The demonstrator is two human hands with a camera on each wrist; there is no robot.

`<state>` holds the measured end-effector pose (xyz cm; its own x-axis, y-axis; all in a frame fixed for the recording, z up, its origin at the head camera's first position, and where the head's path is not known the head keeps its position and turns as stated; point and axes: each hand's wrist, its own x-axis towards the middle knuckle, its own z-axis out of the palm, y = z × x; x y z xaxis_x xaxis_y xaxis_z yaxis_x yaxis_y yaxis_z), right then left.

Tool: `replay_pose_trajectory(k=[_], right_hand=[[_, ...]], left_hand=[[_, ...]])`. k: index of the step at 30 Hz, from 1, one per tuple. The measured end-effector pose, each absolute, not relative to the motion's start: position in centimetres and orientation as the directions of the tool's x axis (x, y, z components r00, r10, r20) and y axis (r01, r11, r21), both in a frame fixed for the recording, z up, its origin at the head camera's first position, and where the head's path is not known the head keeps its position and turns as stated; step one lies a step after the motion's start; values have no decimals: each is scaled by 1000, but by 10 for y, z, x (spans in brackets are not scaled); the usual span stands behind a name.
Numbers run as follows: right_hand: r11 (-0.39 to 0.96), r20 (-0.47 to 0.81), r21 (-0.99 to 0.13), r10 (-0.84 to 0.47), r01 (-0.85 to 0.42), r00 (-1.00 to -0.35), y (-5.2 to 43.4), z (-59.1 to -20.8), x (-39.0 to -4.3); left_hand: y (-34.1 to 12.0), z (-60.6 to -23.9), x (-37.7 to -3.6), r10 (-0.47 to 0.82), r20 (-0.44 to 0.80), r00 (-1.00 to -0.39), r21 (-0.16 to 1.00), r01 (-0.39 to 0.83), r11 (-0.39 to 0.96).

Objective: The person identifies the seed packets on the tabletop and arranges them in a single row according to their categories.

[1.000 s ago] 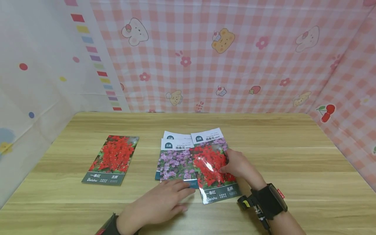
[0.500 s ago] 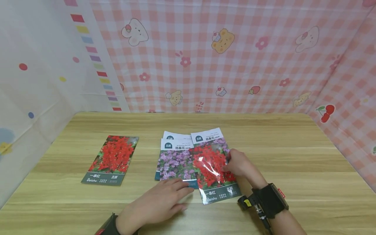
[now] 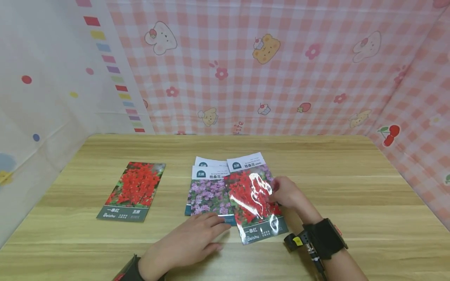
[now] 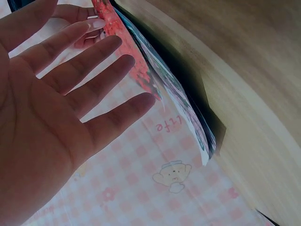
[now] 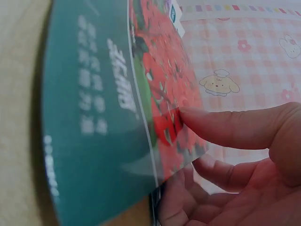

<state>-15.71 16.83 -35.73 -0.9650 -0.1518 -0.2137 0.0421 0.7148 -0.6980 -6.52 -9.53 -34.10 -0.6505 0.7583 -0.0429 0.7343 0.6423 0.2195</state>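
Note:
My right hand [image 3: 286, 192] pinches the right edge of a red-flower seed packet [image 3: 246, 199], thumb on its front and fingers behind, as the right wrist view shows. This packet lies over a purple-flower seed packet [image 3: 246, 162], whose white top sticks out behind it. To the left are two more purple-flower packets, the front one [image 3: 211, 195] overlapping the other [image 3: 188, 210]. My left hand [image 3: 188, 244] is palm down with fingers extended, fingertips at the front packet's lower edge; the left wrist view shows its palm [image 4: 42, 132] holding nothing.
Another red-flower seed packet [image 3: 133, 191] lies apart on the left of the wooden table [image 3: 337, 168]. A pink checked cloth [image 3: 225, 50] hangs behind the table's back edge, with more cloth at both sides.
The red-flower packet in my right hand has tilted a little and shifted slightly left, with brighter glare across it. My left hand has barely moved.

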Motion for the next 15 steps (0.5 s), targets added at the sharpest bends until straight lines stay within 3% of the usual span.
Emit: replay_pose_trajectory(k=[7, 15], right_hand=[[560, -254, -820, -170, 118, -952, 169, -356, -157], [373, -211, -922, -254, 106, -944, 170, -351, -155]], left_hand=[[-95, -339, -67, 733, 10, -680, 219, 717, 662], [-98, -337, -71, 670, 87, -738, 218, 670, 710]])
